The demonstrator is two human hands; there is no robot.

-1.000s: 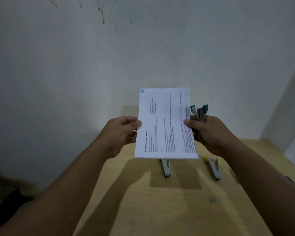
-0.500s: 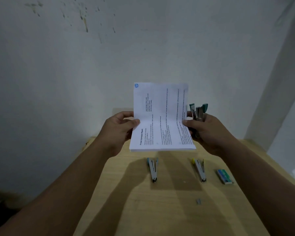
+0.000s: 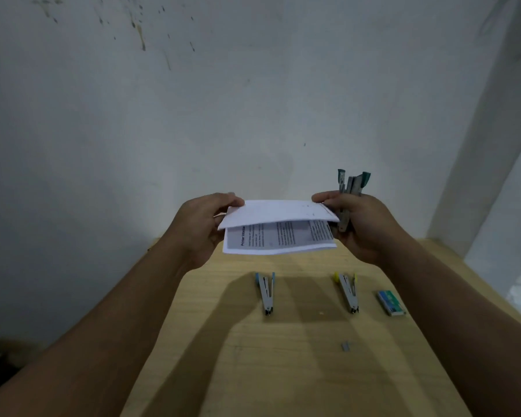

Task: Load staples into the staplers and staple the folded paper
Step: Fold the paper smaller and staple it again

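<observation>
Left hand (image 3: 203, 228): raised above the far end of the table (image 3: 283, 371), fingers closed in a pinch on the left edge of the paper (image 3: 278, 227), thumb on top.
Paper: held in the air over the table between both hands, bent over on itself; the blank top flap lies over the printed lower half, with a gap showing between them.
Right hand (image 3: 363, 227): also above the table's far end, thumb and forefinger pinching the paper's right edge while the other fingers wrap a green stapler (image 3: 351, 191), which stands upright with its arms splayed open.
Blue stapler (image 3: 266, 291): lying opened out on the table, below the paper's left half.
Yellow stapler (image 3: 347, 291): lying opened out on the table, below the right hand.
Staple box (image 3: 391, 302): on the table just right of the yellow stapler.
Loose staples (image 3: 346, 346): small strip on the table, nearer than the yellow stapler.
</observation>
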